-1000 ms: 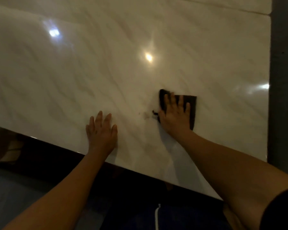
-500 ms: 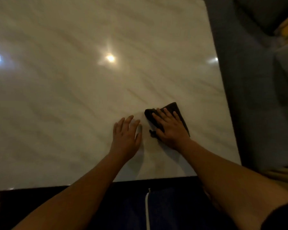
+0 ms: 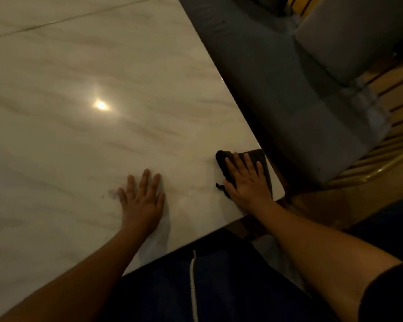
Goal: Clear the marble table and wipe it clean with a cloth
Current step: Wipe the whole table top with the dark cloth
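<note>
A: Pressing the right hand (image 3: 247,182) flat on the dark cloth (image 3: 221,159), palm down, fingers straight and slightly spread, curling round nothing.

B: And finding that cloth where?

A: Lying right at the near right corner of the marble table (image 3: 102,147), reaching the right edge, maybe overhanging it a little at the far tip. Hard telling in this dim light.

B: Doing anything with the left hand (image 3: 142,201)?

A: Resting it loose and flat on the bare marble, palm down, fingers extended and fanned, holding nothing. Sitting close to the near edge, well apart from the cloth, towards the left of it.

B: Seeing anything by those fingertips?

A: Spotting a faint greyish smudge (image 3: 112,194) on the marble, just beside the left little finger.

B: Catching anything else on the surface?

A: Noticing a bright lamp reflection (image 3: 100,105) glinting further in, towards the middle.

B: And beyond the right edge?

A: Looking at a grey cushioned seat (image 3: 289,101) standing just beside the table. Also glimpsing a dark blue garment (image 3: 230,287) with a white stripe, below the near edge.
</note>
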